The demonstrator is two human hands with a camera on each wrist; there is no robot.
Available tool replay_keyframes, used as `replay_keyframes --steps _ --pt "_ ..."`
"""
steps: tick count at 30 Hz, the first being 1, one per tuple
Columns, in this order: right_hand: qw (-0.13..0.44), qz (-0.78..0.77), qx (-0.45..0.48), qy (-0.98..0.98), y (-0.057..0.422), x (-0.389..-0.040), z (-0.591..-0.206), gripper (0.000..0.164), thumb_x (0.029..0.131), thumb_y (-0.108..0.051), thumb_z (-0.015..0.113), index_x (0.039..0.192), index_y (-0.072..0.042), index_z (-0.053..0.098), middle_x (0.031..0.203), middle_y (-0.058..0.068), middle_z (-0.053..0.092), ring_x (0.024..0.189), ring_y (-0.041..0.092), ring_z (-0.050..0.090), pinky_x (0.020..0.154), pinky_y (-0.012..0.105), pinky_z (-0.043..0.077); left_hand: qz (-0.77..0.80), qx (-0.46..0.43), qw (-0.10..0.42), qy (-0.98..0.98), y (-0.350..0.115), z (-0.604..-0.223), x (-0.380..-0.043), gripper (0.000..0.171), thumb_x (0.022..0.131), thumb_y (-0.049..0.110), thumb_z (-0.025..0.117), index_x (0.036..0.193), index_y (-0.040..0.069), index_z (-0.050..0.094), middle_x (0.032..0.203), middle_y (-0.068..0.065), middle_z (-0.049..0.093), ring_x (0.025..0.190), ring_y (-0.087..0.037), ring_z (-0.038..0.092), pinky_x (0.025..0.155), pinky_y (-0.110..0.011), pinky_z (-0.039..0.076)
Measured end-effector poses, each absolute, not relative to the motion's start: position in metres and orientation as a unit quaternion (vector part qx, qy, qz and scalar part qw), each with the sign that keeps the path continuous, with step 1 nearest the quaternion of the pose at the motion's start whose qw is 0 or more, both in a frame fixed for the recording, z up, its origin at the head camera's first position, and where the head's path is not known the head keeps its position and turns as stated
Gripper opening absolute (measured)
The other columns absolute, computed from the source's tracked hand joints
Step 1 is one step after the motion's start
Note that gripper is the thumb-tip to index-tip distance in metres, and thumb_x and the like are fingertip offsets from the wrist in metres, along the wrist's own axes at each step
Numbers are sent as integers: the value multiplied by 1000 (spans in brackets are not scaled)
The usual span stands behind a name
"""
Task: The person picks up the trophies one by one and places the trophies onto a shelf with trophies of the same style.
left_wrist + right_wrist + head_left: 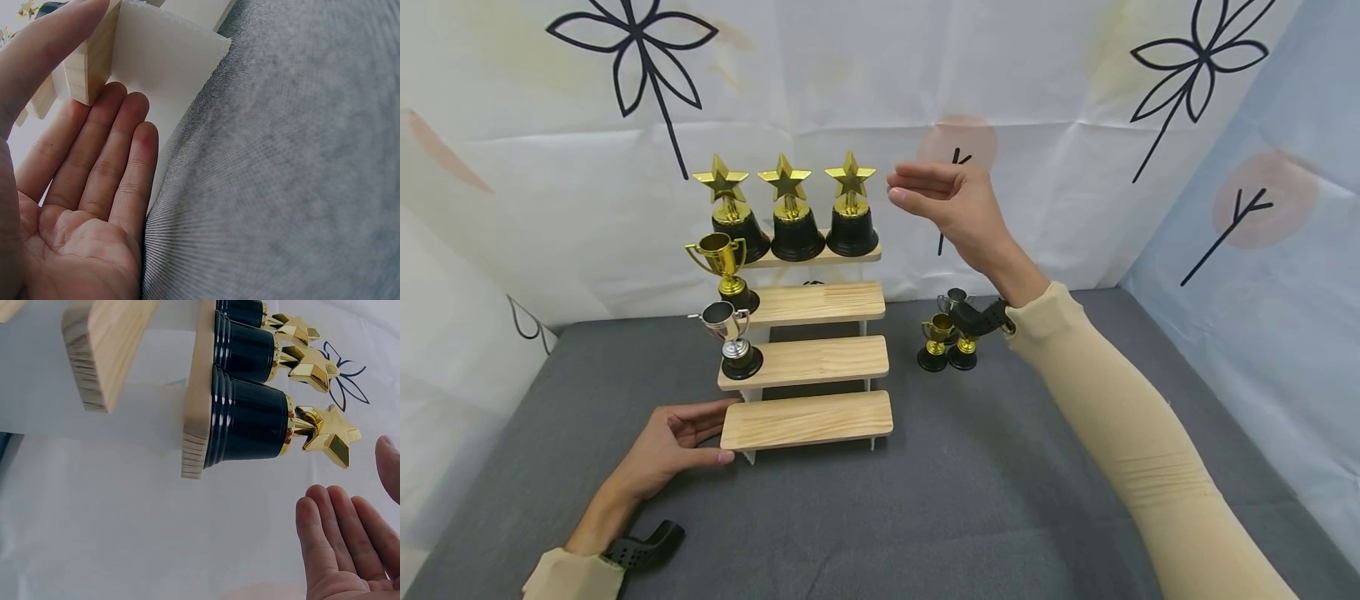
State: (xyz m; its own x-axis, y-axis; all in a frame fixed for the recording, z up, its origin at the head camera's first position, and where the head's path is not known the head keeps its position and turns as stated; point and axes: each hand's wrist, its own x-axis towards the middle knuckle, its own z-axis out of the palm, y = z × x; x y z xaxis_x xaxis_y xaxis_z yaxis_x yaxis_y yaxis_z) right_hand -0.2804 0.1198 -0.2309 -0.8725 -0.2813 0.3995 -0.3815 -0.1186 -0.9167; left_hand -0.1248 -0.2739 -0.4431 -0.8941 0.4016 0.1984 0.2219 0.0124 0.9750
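Covered, cropped, blurred
A black plastic wrist band (977,318) hides the bowl of a small gold, black-based cup trophy (962,358); a silver cup trophy (955,297) behind loses part of its lower half. Edges crop a black-based gold star trophy (295,329) in the right wrist view and a pale wooden shelf board (94,67) in the left, where gold shapes (24,9) blur.

A stepped stand (808,419) rests on the surface (970,500): three star trophies (797,235) in a row on top, one cup (739,354) at the left end of each middle step (820,302). More cups (937,331) cluster to its right.
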Motion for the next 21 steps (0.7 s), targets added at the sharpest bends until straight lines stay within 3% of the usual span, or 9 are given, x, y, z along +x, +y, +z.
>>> replay_keyframes --steps 15,21 --pt "28 723 241 -646 143 -255 -256 40 89 11 70 128 14 62 110 10 75 107 26 71 98 34 56 667 217 65 710 -274 -444 -125 64 78 -20 74 134 -27 44 130 2 67 118 -13 65 97 -26 55" --pt "34 702 244 -668 152 -242 -270 41 90 10 71 130 11 62 114 8 74 106 21 71 98 34 56 656 202 67 724 -274 -443 -125 66 77 -18 77 135 -24 47 129 2 67 117 -13 65 97 -27 55"
